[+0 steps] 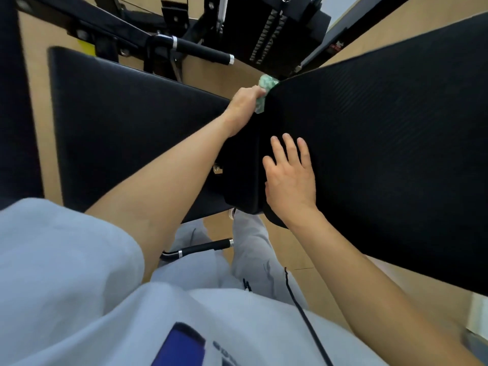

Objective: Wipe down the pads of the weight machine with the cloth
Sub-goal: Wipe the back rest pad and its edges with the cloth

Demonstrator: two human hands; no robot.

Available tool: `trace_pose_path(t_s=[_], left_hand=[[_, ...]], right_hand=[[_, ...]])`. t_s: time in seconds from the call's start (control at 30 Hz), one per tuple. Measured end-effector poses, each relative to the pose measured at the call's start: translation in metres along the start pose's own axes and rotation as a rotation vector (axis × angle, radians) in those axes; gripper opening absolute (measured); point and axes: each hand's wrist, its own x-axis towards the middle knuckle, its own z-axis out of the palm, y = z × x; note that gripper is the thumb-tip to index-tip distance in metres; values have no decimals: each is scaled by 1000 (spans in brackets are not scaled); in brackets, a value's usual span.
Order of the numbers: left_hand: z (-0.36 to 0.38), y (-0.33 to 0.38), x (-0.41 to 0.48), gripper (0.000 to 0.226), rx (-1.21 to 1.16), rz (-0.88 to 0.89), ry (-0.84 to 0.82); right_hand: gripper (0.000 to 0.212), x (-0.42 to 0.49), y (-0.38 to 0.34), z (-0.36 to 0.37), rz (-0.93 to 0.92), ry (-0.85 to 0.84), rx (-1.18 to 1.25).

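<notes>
Looking down past our grey shirt (79, 299), we see two black pads that fill most of the view: the back pad (383, 159) on the right, ribbed in fine lines and cut off by the right edge, and the seat pad (126, 122) on the left, smoother and lying over the tan floor (211, 72). Where the two pads meet is a dark mass in which we cannot make out the joint or the frame beneath. At the top the weight stack (274, 35) is blurred and cut off by the upper edge, and a black post (15, 101) along the left edge is smeared beyond telling. One handle (200, 51) with a silver end cap juts out above the seat pad; a second handle (200, 248) shows below it, partly behind our left arm. Our right hand (290, 178) lies flat on the back pad near its lower corner, fingers spread and empty. Our left hand (244, 107) is closed around the cloth (265, 91), a mottled green and white wad pressed to the back pad's far corner; most of it is hidden by the fingers and the pad's edge.
</notes>
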Motion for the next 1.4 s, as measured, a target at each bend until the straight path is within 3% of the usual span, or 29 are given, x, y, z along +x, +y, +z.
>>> trace_pose_path(t_s=[0.2,0.3,0.47,0.57,0.63,0.73,0.8,0.87,0.93,1.03,1.17,1.4], left_hand=[[30,-59,-65,31,55,15,174],[46,-116,-120,20,-35,17,137],[44,-173,-174,26,-28,-16,104],[35,-191,-188,21,-76,-76,146],[24,-210,-193,23,-88,-182,258],[13,-235,-196,27,-230,-419,425],[14,-246,-185,26,-402,-501,498],[17,-254,-166,27,-570,-526,573],[31,-250,-146,28,-699,-526,568],[56,-232,-123,29,-805,-507,611],[61,-265,-57,49,-958,-539,714],[118,-178,-161,40,-939,-434,730]], right_hand=[[27,-44,-8,12,45,91,119],[22,-70,-22,25,65,108,168],[24,-106,-46,57,63,154,269],[27,-123,-52,76,8,166,414],[27,-136,-52,86,3,106,613],[24,-151,-42,100,346,-43,1000],[46,-154,-27,105,669,-3,1307],[74,-151,-7,100,774,123,1571],[86,-148,17,93,676,299,1727],[63,-144,41,83,507,421,1803],[31,-147,49,82,403,397,1789],[17,-153,68,82,316,285,1736]])
